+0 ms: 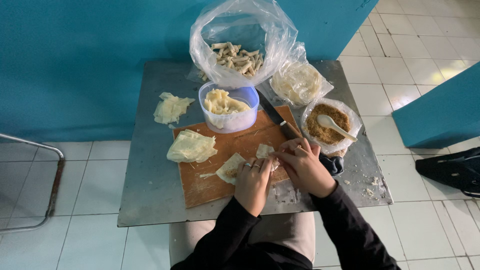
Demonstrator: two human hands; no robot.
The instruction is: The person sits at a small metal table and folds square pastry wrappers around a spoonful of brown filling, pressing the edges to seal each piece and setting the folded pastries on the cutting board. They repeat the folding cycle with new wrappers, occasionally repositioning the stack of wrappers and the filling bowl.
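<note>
Your left hand [252, 181] sits at the lower centre of the frame, fingers curled down onto a thin pale square pastry wrapper [229, 168] that lies on the brown wooden cutting board [210, 187]; two rings show on that hand, and a little brown filling peeks out at the wrapper's edge beside your fingertips. Your right hand [304, 167] is just to the right of it, touching the left, its fingers pinched together on the same wrapper, so both hands are closed around the dough rather than spread. A second small piece of wrapper [263, 149] lies just above your hands on the board. Left of centre, a loose stack of pale wrappers [191, 146] rests on the board's edge, and another heap of wrapper scraps [171, 107] lies further up and left on the grey metal table [150, 190]. At the top centre, a clear plastic bag of rolled pastries [239, 57] stands open behind a clear round plastic tub of pale dough [229, 107]. A dark-handled knife [276, 119] lies diagonally to the right of the tub. On the right, a bag-lined bowl of brown crumbs [327, 125] holds a white plastic spoon [334, 125].
</note>
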